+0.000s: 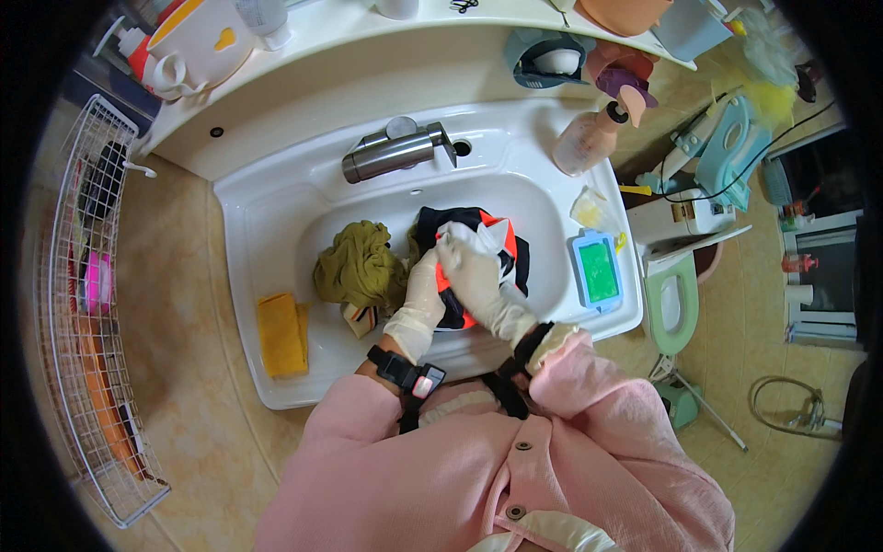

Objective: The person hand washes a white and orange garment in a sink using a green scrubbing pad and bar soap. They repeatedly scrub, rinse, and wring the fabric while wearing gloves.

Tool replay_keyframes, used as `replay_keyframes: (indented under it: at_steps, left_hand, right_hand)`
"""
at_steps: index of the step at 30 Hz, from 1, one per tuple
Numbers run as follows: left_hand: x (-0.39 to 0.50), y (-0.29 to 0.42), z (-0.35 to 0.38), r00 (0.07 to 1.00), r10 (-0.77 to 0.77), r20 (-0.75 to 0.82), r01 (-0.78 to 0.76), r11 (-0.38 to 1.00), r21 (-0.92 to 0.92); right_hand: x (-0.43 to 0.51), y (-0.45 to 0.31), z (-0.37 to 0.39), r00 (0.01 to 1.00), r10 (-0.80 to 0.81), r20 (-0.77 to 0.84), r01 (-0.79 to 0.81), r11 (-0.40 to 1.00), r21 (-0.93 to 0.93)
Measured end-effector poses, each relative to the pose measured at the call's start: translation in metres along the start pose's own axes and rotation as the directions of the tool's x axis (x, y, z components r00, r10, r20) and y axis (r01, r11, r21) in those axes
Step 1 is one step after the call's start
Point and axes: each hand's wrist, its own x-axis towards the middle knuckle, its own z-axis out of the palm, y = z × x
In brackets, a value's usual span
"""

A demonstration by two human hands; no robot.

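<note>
A black, orange and white garment (519, 265) lies bunched in the basin of a white washbasin (552, 228). My left hand (422, 297), in a pale rubber glove, grips its left part. My right hand (472, 272), gloved the same way, is closed on its white fabric, and the two hands meet there. Their fingertips are partly hidden in the folds. Just left of my hands sits a crumpled olive-green garment (362, 265), with a striped cream cloth edge (361, 319) showing beneath it.
A folded yellow cloth (281, 336) lies on the left ledge. On the right ledge are green soap in a blue dish (598, 269) and a spray bottle (586, 141). The metal faucet (393, 155) overhangs the basin's back. A wire rack (90, 310) stands left; a toilet (672, 303), right.
</note>
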Motion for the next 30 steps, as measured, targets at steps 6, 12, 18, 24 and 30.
replay_keyframes:
  at_steps: [6, 12, 18, 24, 30]
  left_hand:
    - [-0.043, 0.025, 0.003, 0.992, -0.099, 0.077, 0.094, 0.994, 0.063]
    - [-0.017, 0.024, -0.024, 0.999, -0.032, -0.027, 0.031, 0.999, -0.023]
    - [0.027, 0.005, -0.042, 0.942, -0.007, 0.335, 0.095, 0.965, -0.245]
    - [0.017, -0.034, -0.017, 0.987, 0.161, 0.02, -0.16, 0.985, -0.07]
    - [0.022, -0.015, -0.018, 0.998, 0.047, 0.034, -0.038, 0.974, -0.225]
  right_hand:
    - [0.034, 0.063, -0.006, 0.996, -0.019, 0.086, 0.014, 0.998, 0.055]
    - [0.034, 0.062, -0.019, 0.884, -0.036, 0.467, -0.226, 0.84, 0.493]
    - [-0.016, -0.01, -0.023, 0.93, -0.338, 0.143, 0.304, 0.928, 0.215]
    - [0.007, -0.008, -0.016, 0.985, 0.156, -0.073, -0.154, 0.988, 0.024]
    - [-0.015, -0.008, -0.01, 0.979, -0.202, 0.035, 0.204, 0.974, -0.095]
